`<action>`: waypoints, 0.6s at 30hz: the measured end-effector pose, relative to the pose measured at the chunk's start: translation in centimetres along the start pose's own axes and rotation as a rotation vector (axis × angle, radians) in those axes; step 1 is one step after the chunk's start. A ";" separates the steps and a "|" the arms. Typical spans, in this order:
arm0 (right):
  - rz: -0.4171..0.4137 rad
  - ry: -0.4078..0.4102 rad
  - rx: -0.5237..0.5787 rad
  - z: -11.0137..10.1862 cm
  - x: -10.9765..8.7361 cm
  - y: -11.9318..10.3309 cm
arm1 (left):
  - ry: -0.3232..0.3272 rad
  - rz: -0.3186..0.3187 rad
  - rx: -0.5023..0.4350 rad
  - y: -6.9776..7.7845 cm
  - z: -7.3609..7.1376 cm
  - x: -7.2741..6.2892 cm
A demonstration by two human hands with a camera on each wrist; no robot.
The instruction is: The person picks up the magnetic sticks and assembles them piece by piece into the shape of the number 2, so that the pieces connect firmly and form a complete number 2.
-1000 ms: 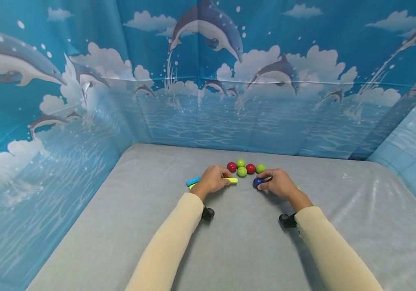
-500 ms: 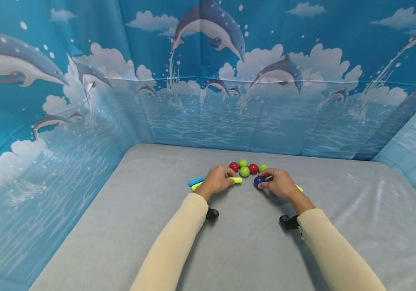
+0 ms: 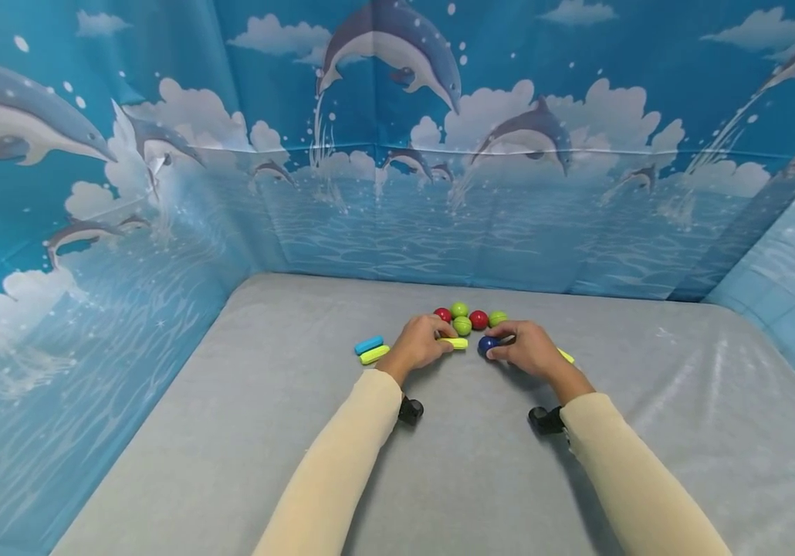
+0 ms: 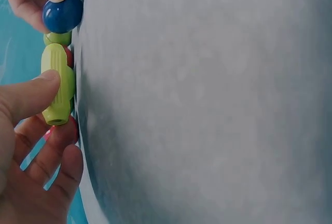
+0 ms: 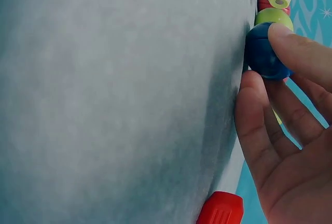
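My left hand (image 3: 423, 344) pinches a yellow-green ridged plastic stick (image 3: 456, 343) between thumb and fingers. In the left wrist view that stick (image 4: 56, 84) shows a small hole in its near end. A glossy dark blue ball (image 3: 487, 346) is pinched by my right hand (image 3: 528, 351), just right of the stick and apart from it. Behind both hands sit a red ball (image 3: 478, 320), a second red ball (image 3: 442, 315), and green balls, one of them a grooved green ball (image 3: 462, 326) in front.
Left of my left hand lie a blue stick (image 3: 369, 345) and another yellow-green stick (image 3: 374, 354), side by side. Part of a yellow piece (image 3: 566, 355) shows past my right wrist. A red ridged piece (image 5: 222, 208) appears low in the right wrist view. Dolphin-print curtains (image 3: 383, 224) border the grey surface (image 3: 481, 471).
My left hand has slid a little to the right with the yellow-green stick. The blue ball, in my right hand, has shifted slightly left, narrowing the space between the two.
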State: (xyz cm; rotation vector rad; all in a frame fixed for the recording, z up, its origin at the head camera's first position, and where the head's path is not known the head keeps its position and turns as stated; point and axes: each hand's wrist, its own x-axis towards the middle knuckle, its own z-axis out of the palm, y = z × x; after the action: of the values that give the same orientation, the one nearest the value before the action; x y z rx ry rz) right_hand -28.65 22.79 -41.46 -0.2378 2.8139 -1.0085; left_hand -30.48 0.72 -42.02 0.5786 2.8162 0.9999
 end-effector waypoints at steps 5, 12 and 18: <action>0.018 -0.005 0.023 0.0 0.1 0.1 | 0.017 0.013 0.012 0.2 0.4 0.1; 0.001 0.000 0.005 0.2 0.1 0.0 | 0.025 0.021 0.021 0.5 0.4 0.0; -0.023 0.011 -0.003 0.3 -0.1 -0.2 | 0.036 0.027 0.042 0.9 0.7 0.0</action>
State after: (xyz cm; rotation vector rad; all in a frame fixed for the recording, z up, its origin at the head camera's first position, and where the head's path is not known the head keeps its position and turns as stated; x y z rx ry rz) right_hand -28.51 22.49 -41.57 -0.2667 2.8287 -1.0142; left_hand -30.02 1.77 -41.95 0.6102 2.8754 0.9672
